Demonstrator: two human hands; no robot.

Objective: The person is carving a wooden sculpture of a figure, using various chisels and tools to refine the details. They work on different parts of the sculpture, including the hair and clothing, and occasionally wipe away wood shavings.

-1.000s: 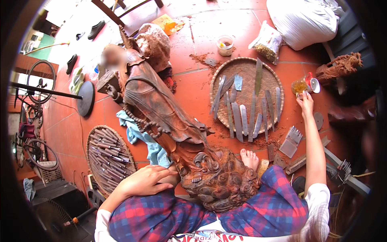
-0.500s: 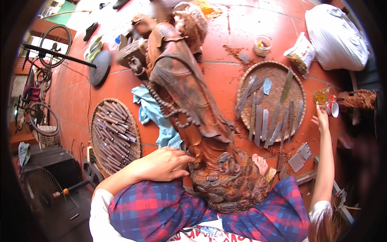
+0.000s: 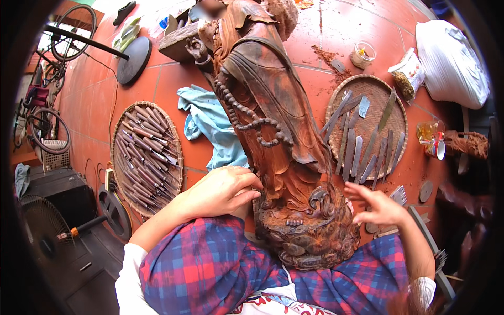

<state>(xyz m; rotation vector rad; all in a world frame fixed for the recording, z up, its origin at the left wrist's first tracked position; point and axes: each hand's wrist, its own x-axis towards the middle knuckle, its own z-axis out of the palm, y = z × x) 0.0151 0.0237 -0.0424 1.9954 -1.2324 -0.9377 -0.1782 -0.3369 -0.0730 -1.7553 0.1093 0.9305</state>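
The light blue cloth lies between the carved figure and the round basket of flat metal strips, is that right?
Not quite: the head view shows the light blue cloth lying between the carved figure and the round basket of wooden-handled tools, not the one with flat metal strips.

floor (image 3: 89,113): red-orange tiles, pale joints | light: brightest at far side | left edge: bicycle (image 3: 49,79), black fan (image 3: 45,241)

bulging white sack (image 3: 452,65), far right | clear plastic bag (image 3: 407,79) chilling beside it | black caged fan (image 3: 44,227), lower left | dark metal bike (image 3: 44,125), upper left
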